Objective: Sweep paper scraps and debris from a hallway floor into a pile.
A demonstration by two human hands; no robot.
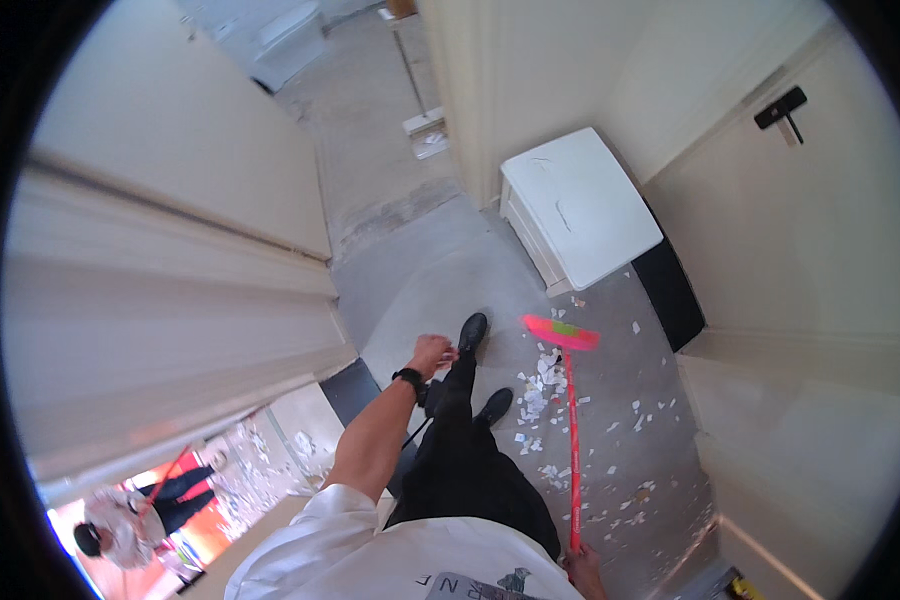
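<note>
My right hand (583, 568) grips the red handle (574, 450) of a broom near the bottom of the view. The broom's pink and green head (561, 332) is at the far end, over the grey floor just short of a white cabinet. My left hand (433, 354), with a black watch on its wrist, hangs free above my leg with its fingers loosely curled. Scattered paper scraps (538, 390) lie on the floor between my black shoes and the broom handle, and more are spread to the right.
The white cabinet (581, 206) stands by the wall ahead. Beyond a doorway are a long-handled dustpan (426, 133) holding scraps and a toilet (292, 37). A closed door with a black handle (781, 107) is at right. Another person (124, 525) with a red pole stands at lower left.
</note>
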